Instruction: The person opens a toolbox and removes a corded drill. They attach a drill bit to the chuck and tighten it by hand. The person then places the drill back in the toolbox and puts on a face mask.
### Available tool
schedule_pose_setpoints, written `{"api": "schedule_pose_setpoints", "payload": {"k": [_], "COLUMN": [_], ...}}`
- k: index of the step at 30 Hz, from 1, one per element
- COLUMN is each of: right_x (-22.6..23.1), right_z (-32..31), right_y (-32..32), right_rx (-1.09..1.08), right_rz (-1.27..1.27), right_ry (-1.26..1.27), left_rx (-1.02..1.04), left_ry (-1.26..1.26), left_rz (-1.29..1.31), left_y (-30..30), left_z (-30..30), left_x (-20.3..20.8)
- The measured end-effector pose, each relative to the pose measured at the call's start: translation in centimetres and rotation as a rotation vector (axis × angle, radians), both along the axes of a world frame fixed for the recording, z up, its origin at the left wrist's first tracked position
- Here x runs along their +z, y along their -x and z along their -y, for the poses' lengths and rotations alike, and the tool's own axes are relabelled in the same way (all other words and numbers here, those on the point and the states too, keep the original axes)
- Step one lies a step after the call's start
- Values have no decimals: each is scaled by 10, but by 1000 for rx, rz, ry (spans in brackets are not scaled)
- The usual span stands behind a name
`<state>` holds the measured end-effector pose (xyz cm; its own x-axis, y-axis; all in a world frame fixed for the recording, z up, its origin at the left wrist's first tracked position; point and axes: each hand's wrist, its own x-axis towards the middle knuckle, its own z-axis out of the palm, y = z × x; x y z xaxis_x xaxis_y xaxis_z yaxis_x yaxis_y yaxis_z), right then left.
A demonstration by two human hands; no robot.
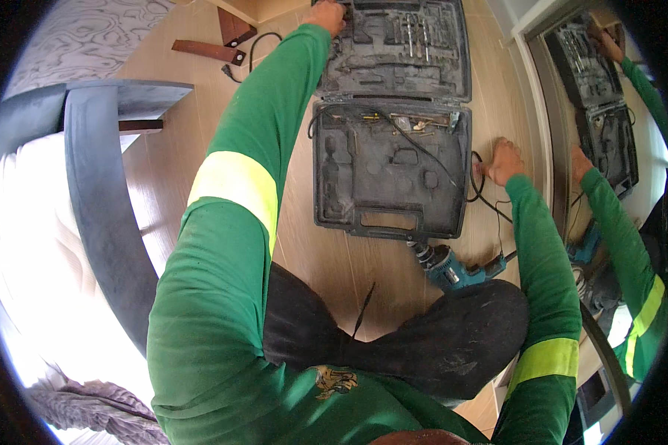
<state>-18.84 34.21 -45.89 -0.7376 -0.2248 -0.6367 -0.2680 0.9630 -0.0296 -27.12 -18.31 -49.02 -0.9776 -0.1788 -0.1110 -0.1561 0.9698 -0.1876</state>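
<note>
1. The person sits cross-legged on the pale wooden floor (200, 148), in a green long-sleeved top with yellow bands on the sleeves and dark trousers.
2. An open dark grey tool case (391, 119) lies on the floor straight in front of the knees, its lid laid flat on the far side and its moulded tray nearer the person.
3. The left hand (326, 15) reaches to the far left corner of the case lid and rests there; it is too small at the picture's rim to tell whether its fingers grip anything.
4. The right hand (505, 159) is pressed down on the floor just beside the right edge of the case tray, fingers curled toward a loop of black cable (479, 178); whether it pinches the cable I cannot tell.
5. Drill bits (416, 33) sit in slots in the lid, and a few small loose parts lie along the far edge of the tray.
6. A blue power drill (453, 268) lies on the floor against the near right corner of the case, touching the person's right knee.
7. A thin black rod (364, 308) rests on the floor just in front of the crossed legs.
8. Two brown wooden pieces (219, 44) lie at the far left of the floor.
9. A mirror panel (608, 133) on the right reflects the case and the arm.
10. A dark curved furniture piece (104, 208) stands at the left.
</note>
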Motion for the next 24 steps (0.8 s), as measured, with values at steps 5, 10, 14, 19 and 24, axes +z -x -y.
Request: {"api": "schedule_pose_setpoints", "payload": {"k": [5, 10, 14, 19, 24], "right_x": [14, 18, 12, 3, 24], "right_z": [15, -1, -11, 25, -8], "right_y": [0, -5, -2, -2, -3], "right_rx": [4, -73, -51, 55, -55], "right_rz": [20, 14, -1, -5, -1], "right_ry": [54, -11, -58, -22, -62], "left_rx": [-76, -354, -557, -496, -34], "left_ry": [74, 207, 247, 126, -916], "left_rz": [-41, -230, -261, -269, -207], "left_y": [-2, -8, -17, -67, -106], "left_z": [38, 25, 25, 112, -36], "left_x": [-15, -39, -50, -24, 55]}}
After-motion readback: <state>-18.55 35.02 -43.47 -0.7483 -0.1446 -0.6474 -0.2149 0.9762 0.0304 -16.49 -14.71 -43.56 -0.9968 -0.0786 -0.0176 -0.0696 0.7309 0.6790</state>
